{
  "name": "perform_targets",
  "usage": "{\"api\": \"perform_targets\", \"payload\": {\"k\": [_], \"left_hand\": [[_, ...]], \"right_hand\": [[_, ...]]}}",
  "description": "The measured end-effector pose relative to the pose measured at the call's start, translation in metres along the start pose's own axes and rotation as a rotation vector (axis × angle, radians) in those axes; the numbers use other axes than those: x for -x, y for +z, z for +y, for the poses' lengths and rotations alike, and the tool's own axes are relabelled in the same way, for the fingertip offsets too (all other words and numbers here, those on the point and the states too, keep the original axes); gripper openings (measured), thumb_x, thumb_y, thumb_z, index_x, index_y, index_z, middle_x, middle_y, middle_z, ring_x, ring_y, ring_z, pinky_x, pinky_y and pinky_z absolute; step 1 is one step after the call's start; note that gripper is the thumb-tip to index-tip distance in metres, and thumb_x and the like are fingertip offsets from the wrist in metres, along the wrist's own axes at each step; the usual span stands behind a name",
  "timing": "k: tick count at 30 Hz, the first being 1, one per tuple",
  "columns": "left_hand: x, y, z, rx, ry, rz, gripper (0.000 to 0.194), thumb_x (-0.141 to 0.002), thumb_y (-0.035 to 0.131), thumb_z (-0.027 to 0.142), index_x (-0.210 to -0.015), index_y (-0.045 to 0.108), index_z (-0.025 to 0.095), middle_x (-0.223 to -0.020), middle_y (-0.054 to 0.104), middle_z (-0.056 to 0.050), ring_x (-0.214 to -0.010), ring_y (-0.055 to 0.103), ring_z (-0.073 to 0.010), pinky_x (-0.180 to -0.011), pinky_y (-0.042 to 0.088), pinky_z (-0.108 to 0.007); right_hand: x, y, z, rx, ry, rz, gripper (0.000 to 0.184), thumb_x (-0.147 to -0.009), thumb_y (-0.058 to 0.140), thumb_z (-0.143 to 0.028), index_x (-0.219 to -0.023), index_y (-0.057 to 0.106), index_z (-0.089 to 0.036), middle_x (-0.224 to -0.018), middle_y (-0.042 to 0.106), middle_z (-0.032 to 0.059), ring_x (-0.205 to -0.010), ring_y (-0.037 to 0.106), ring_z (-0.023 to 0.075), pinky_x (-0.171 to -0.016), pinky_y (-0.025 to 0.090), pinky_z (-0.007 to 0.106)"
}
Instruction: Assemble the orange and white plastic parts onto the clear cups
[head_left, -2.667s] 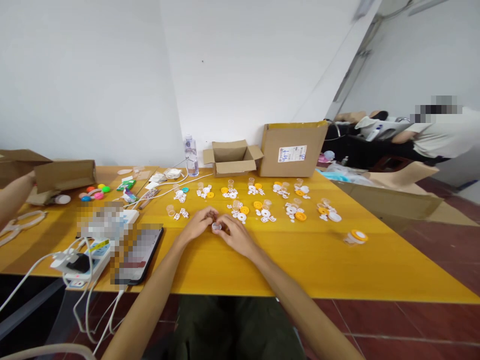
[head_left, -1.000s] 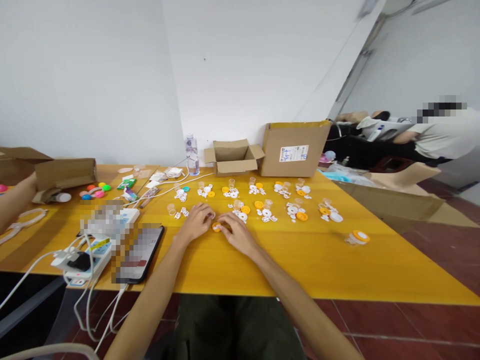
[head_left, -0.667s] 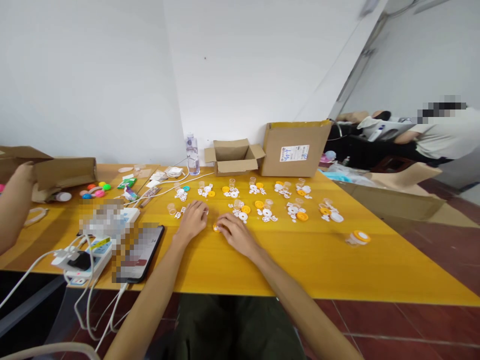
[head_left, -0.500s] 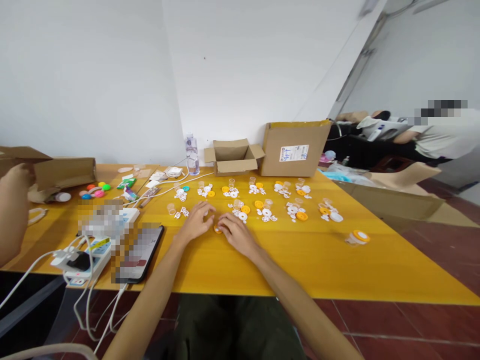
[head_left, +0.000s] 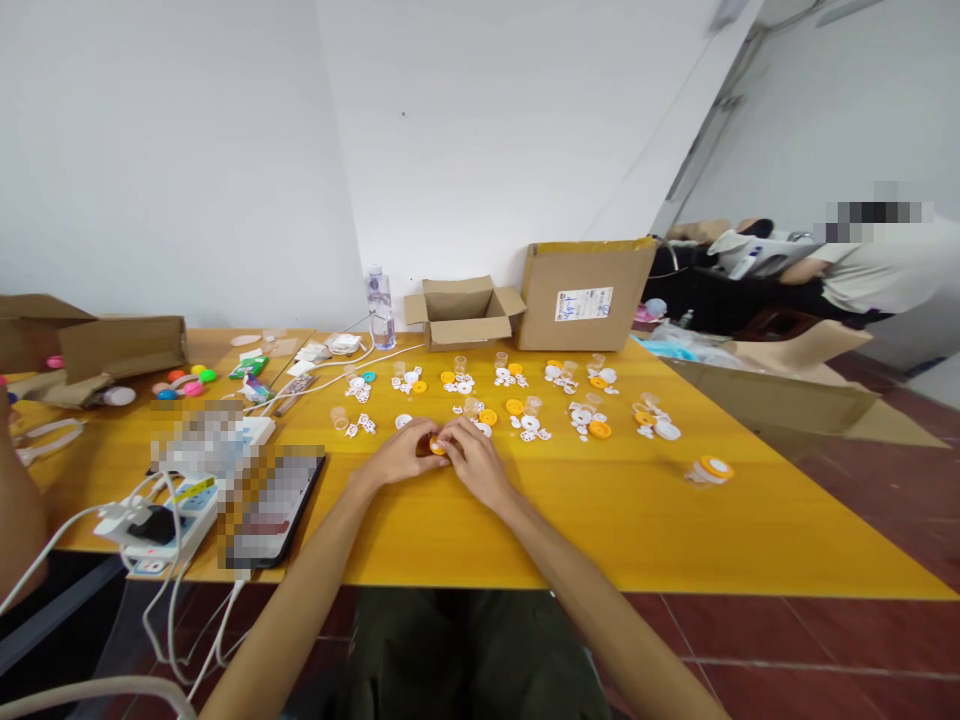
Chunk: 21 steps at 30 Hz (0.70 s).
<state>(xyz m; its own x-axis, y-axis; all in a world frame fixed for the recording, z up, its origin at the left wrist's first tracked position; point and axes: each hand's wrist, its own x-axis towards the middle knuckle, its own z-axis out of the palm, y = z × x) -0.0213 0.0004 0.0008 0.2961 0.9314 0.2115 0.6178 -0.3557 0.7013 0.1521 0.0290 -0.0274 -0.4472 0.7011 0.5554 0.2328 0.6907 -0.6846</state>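
Observation:
A small orange round cap with a white middle (head_left: 436, 446) is held between the fingertips of both hands, just above the table or on it; I cannot tell which. My left hand (head_left: 405, 455) curls around its left side with thumb and fingers closed on it. My right hand (head_left: 476, 462) pinches it from the right, and its fingers hide part of it. A white disc (head_left: 403, 421) lies just behind my left hand. Farther left stand a clear cup (head_left: 339, 418) and several white cut-out pieces (head_left: 361, 427).
Two rows of clear cups, white discs and orange caps (head_left: 599, 430) lie beyond my hands. A capped cup (head_left: 712, 469) lies at right. At left are a phone (head_left: 274, 510), a power strip (head_left: 195, 510) and another person's arm (head_left: 19, 510). Cardboard boxes (head_left: 469, 332) stand behind.
A clear piece was between my hands first, then the orange cap. My left hand drew away left and has returned to the cap. The other person's arm has pulled back from the left box.

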Motion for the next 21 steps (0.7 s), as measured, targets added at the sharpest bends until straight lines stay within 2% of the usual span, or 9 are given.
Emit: {"api": "perform_targets", "payload": {"k": [5,21], "left_hand": [[0.0001,0.0009,0.0005,0.056,-0.033,-0.035,0.013,-0.076,0.065,0.027,-0.075,0.054,0.020,-0.068,0.051,0.005,-0.067,0.046,-0.0132,-0.065,0.040,-0.026],[-0.0034,0.0017,0.0013,0.165,-0.064,-0.046,0.017,-0.069,0.068,0.030,-0.070,0.054,0.020,-0.065,0.047,0.006,-0.067,0.043,-0.0122,-0.067,0.040,-0.026]], "right_hand": [[0.0010,0.0009,0.0007,0.029,-0.029,-0.026,0.020,-0.091,0.052,-0.013,-0.080,0.062,-0.026,-0.089,0.061,0.0029,-0.083,0.059,0.0191,-0.078,0.049,0.031],[0.0015,0.0023,0.0066,0.086,-0.062,-0.061,0.021,-0.093,0.055,-0.014,-0.087,0.071,-0.026,-0.093,0.065,0.0032,-0.086,0.062,0.0176,-0.080,0.050,0.029]]}}
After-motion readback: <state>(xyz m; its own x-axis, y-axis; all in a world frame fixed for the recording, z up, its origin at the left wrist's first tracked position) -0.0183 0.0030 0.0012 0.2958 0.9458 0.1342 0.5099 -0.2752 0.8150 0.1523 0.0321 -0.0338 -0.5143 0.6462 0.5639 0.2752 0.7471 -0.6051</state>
